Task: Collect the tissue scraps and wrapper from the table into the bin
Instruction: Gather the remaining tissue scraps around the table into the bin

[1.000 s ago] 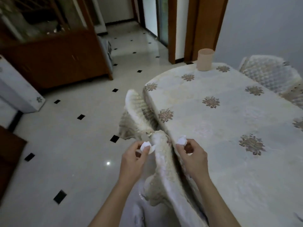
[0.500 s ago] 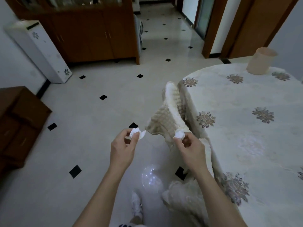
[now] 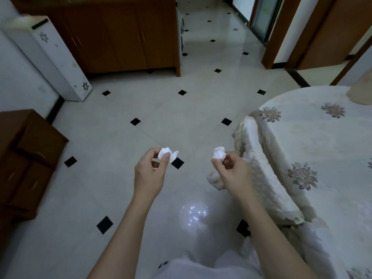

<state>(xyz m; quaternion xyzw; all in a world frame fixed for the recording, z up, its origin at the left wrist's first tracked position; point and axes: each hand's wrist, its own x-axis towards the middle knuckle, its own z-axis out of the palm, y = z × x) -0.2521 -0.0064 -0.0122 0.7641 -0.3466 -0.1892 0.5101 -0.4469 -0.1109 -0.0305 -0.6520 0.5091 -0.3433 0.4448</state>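
My left hand (image 3: 150,174) pinches a crumpled white tissue scrap (image 3: 166,154) between thumb and fingers, held out over the tiled floor. My right hand (image 3: 231,174) grips a second white tissue ball (image 3: 219,152) at about the same height, just left of a covered chair. The table (image 3: 322,150), under a pale cloth with flower motifs, lies to the right. No bin is in view, and I see no wrapper.
A chair with a quilted cream cover (image 3: 259,170) stands against the table's edge. A beige cup (image 3: 360,93) sits on the table at far right. A brown cabinet (image 3: 112,35), a white appliance (image 3: 52,57) and a brown drawer unit (image 3: 26,158) line the left and back.
My view has swung left, away from the table toward the open floor. Both hands have come along with it, each still holding its tissue scrap.
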